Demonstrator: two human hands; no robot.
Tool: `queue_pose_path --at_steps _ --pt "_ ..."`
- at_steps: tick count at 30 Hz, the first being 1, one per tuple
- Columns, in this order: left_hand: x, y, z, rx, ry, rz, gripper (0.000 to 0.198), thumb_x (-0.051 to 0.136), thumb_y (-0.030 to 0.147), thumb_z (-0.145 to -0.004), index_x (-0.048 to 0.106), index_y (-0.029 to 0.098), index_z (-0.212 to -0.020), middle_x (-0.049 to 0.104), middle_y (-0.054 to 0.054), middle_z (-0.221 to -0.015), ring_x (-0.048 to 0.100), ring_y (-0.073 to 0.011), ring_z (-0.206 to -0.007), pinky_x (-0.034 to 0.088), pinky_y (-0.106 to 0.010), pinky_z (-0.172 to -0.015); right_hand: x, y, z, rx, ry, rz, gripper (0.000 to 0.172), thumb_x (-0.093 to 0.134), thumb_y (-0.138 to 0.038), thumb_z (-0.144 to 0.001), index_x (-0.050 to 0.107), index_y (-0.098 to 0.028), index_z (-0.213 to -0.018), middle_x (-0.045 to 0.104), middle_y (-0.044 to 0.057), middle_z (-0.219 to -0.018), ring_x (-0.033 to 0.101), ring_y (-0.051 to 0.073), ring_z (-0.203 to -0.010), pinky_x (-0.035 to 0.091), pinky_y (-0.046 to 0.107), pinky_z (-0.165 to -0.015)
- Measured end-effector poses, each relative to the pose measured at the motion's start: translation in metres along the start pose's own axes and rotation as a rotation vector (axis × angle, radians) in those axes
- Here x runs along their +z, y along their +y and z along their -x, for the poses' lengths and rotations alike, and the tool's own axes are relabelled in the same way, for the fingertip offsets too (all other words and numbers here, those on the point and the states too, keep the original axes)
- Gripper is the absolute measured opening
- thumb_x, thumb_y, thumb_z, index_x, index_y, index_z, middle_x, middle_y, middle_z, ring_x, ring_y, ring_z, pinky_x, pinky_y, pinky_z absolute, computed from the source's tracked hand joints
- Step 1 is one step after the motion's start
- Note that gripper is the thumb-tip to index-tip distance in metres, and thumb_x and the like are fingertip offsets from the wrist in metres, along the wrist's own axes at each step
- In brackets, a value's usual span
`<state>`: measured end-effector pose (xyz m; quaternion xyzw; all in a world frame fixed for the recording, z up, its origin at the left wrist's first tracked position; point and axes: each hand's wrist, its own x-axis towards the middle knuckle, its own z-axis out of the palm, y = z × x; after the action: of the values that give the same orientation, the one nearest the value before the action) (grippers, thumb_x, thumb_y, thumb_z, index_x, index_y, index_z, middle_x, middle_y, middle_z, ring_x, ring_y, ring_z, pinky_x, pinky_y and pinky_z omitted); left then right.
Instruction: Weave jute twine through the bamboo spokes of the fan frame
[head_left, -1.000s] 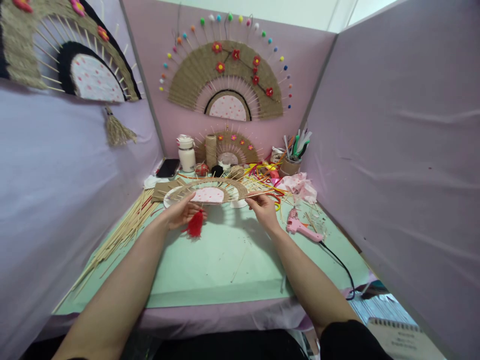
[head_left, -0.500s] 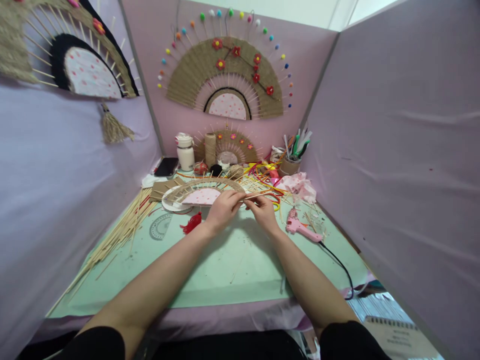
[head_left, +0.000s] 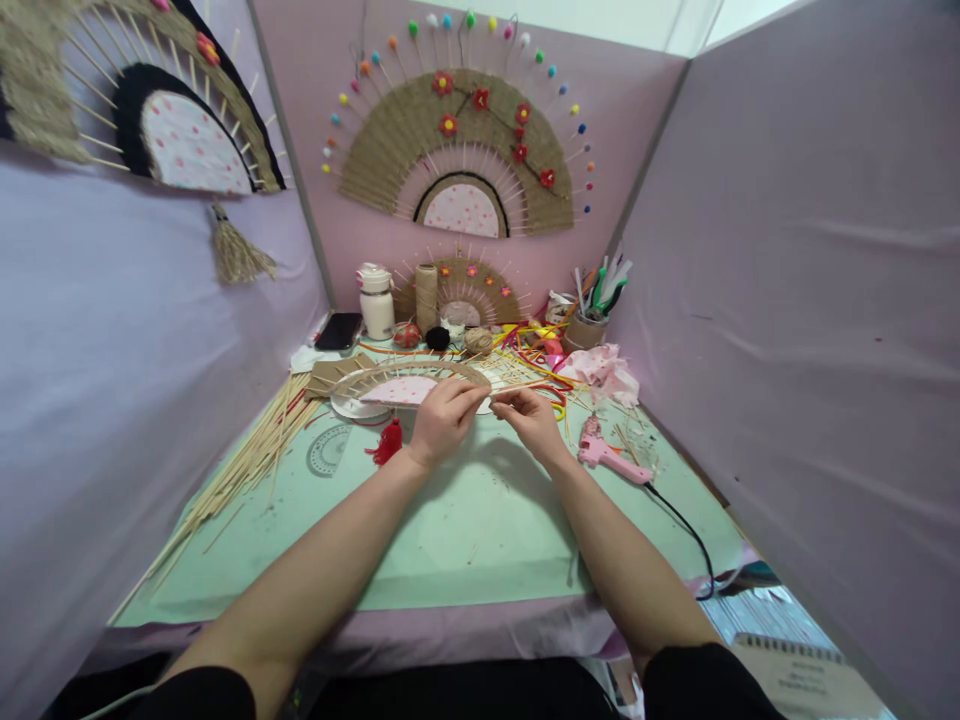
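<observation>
A small half-round fan (head_left: 399,391) of thin sticks, with a twine-woven band and a pink dotted cloth centre, is held low over the table. My left hand (head_left: 448,415) is closed on its right end and hides part of it. Just to the right, my right hand (head_left: 531,420) pinches its thumb and fingers together near the fan's tip. Whatever lies between those fingers is too small to make out. A thin stick (head_left: 525,387) shows behind the right fingertips. From the fan's lower edge hangs a red tassel (head_left: 388,442).
A pink glue gun (head_left: 615,460) with a black cord lies at the right. Loose bamboo sticks (head_left: 247,450) and a protractor (head_left: 328,450) are at the left. Behind stand a white bottle (head_left: 376,305), a twine spool (head_left: 426,300) and a tool pot (head_left: 585,330). Large fans (head_left: 375,150) hang on the partitions.
My right fingertips have drawn slightly away from the left ones, leaving a small gap. The left hand keeps its hold on the fan. The whole view has shifted a little.
</observation>
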<state>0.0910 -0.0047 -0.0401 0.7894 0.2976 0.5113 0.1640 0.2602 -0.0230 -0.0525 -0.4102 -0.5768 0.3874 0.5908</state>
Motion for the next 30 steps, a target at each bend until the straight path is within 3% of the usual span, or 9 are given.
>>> queue_pose_path --at_steps 7,17,24,30 --pt "-0.0011 0.0044 0.0001 -0.074 0.031 0.100 0.020 0.063 0.030 -0.080 0.074 0.029 -0.097 0.067 -0.009 -0.092 0.056 -0.0237 -0.091 0.039 -0.039 -0.091 -0.0004 -0.0079 0.0018 0.079 -0.114 -0.057 0.018 0.073 -0.036 -0.066 0.069 -0.021 -0.075 0.065 0.000 -0.068 0.056 0.014 -0.062 0.048 0.029 -0.061" --pt "-0.0005 0.0020 0.0012 0.031 -0.021 -0.070 0.026 0.051 0.032 -0.088 0.071 0.028 -0.104 0.066 -0.010 -0.092 0.055 -0.0225 -0.089 0.041 -0.038 -0.085 -0.0042 -0.0027 0.0001 0.148 -0.196 -0.130 0.019 0.070 -0.036 -0.069 0.066 -0.019 -0.074 0.059 -0.002 -0.060 0.046 0.009 -0.052 0.038 0.023 -0.052" --pt "0.0005 0.0063 0.0022 -0.010 -0.010 0.022 0.021 0.058 0.032 -0.084 0.073 0.028 -0.098 0.066 -0.009 -0.093 0.056 -0.0234 -0.092 0.041 -0.039 -0.087 -0.0017 -0.0037 -0.0007 0.133 -0.120 -0.058 0.025 0.069 -0.041 -0.069 0.065 -0.017 -0.066 0.051 -0.004 -0.049 0.042 0.009 -0.047 0.034 0.024 -0.048" --pt "0.0022 0.0041 0.0046 0.065 -0.029 -0.072 0.024 0.052 0.028 -0.087 0.071 0.025 -0.101 0.067 -0.010 -0.093 0.056 -0.0228 -0.090 0.042 -0.037 -0.083 -0.0024 0.0014 -0.0026 0.162 -0.078 -0.137 0.024 0.071 -0.040 -0.069 0.066 -0.017 -0.070 0.054 -0.003 -0.052 0.044 0.009 -0.047 0.033 0.024 -0.047"
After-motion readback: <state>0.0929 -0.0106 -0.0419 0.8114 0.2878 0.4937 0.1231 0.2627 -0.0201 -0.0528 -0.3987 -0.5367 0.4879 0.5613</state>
